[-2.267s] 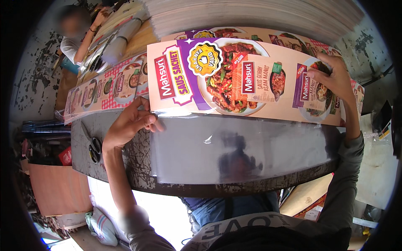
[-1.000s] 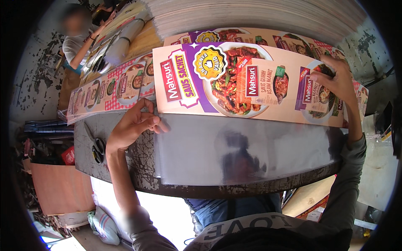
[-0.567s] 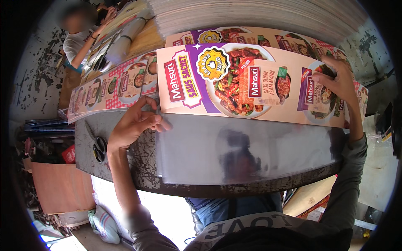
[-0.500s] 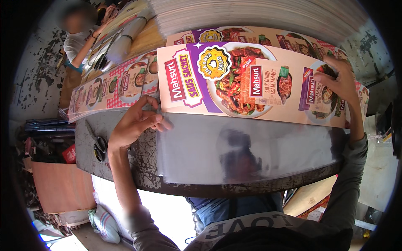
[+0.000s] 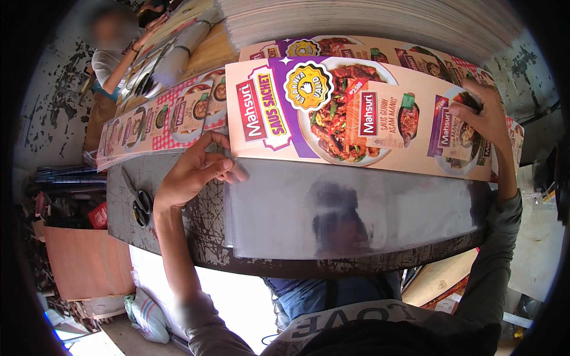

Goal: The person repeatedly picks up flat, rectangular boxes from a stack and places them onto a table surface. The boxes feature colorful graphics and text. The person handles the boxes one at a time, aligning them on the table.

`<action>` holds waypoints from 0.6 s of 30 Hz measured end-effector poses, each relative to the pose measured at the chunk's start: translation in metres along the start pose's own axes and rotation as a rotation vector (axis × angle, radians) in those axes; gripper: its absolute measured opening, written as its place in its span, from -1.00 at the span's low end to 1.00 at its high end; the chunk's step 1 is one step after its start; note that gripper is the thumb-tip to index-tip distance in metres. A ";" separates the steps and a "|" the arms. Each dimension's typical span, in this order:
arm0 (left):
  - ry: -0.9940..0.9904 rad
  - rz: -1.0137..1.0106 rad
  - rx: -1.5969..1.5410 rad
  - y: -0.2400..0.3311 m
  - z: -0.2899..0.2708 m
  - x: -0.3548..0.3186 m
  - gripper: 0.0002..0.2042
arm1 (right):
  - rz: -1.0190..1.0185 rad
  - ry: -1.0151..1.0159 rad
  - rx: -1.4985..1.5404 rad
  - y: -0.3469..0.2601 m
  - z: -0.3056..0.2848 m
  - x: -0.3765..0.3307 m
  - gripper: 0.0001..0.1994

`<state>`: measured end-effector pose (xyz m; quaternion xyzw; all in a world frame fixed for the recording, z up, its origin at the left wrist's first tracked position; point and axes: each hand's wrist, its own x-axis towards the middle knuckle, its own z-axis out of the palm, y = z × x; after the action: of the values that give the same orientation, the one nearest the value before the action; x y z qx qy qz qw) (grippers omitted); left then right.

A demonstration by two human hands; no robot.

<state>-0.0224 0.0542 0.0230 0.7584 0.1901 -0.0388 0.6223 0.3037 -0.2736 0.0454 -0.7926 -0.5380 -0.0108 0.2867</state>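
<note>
A long printed cardboard strip, peach with a purple panel and food pictures, lies across the upper part of a clear plastic sheet. My right hand grips the strip near its right end, thumb on the printed face and fingers over the far edge. At the strip's lower left corner, my left hand is closed on the plastic sheet's left edge. Its fingers are curled, and one pale fingertip seems to show through the plastic. Another similar strip lies just behind.
More printed strips lie at the left of the dark, scratched table. Black-handled scissors rest near its left edge. A tall stack of sheets fills the back. A co-worker is at the far left, beside rolled clear plastic.
The printed strip has shifted very slightly to the right. Both my hands keep nearly the same places. The co-worker's arm has moved a little.
</note>
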 end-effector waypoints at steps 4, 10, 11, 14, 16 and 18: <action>-0.004 -0.012 0.018 0.000 -0.001 0.000 -0.75 | -0.056 -0.013 -0.050 0.007 -0.004 -0.001 -0.75; -0.011 -0.020 0.008 0.001 -0.001 0.001 -0.73 | -0.122 0.070 -0.040 0.013 0.010 -0.001 -0.74; -0.010 -0.021 0.011 0.000 -0.001 0.001 -0.72 | -0.125 0.059 -0.057 0.014 0.010 -0.001 -0.73; -0.001 -0.022 0.020 0.001 -0.002 -0.001 -0.69 | -0.042 -0.048 -0.057 0.012 0.007 0.001 -0.74; 0.000 -0.016 0.023 0.000 -0.003 0.000 -0.66 | -0.005 -0.074 -0.039 0.011 0.008 0.000 -0.74; 0.006 -0.003 -0.003 -0.001 -0.002 0.001 -0.63 | -0.026 -0.035 -0.012 0.009 0.013 -0.001 -0.73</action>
<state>-0.0223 0.0560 0.0224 0.7571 0.1932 -0.0374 0.6230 0.3075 -0.2711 0.0298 -0.7873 -0.5533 -0.0039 0.2722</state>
